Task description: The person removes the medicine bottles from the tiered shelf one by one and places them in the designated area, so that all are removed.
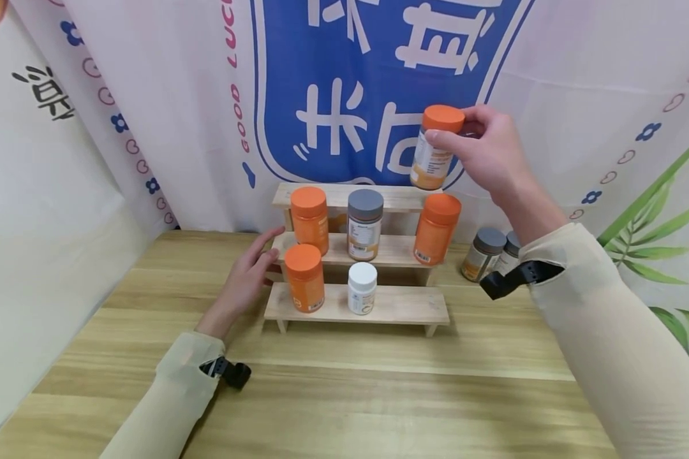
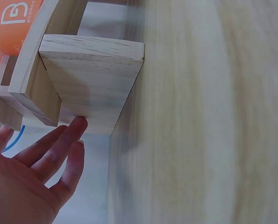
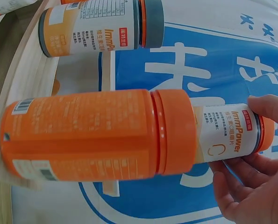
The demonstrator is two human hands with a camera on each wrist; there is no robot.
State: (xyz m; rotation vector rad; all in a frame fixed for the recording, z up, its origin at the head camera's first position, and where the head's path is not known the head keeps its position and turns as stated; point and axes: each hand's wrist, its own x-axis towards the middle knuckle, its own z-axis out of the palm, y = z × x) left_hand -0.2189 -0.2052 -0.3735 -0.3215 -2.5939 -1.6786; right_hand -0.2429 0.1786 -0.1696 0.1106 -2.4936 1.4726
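My right hand (image 1: 494, 150) pinches an orange-capped pill bottle (image 1: 432, 156) with a white and yellow label, upright near the right end of the top tier. In the right wrist view, its thumb and fingers lie around the bottle near the cap. Whether its base touches the board cannot be told. My left hand (image 1: 247, 274) is at the left end of the three-tier wooden stand (image 1: 402, 305), with relaxed fingers against its side. The middle tier bears an orange bottle (image 1: 310, 223), a grey-capped bottle (image 1: 364, 226) and another orange bottle (image 1: 436, 231).
On the lowest tier stand an orange bottle (image 1: 305, 280) and a small white bottle (image 1: 362, 290). Two grey-capped jars (image 1: 482, 255) are on the wooden table (image 1: 344, 395) right of the stand. A printed cloth (image 1: 207, 115) hangs close behind.
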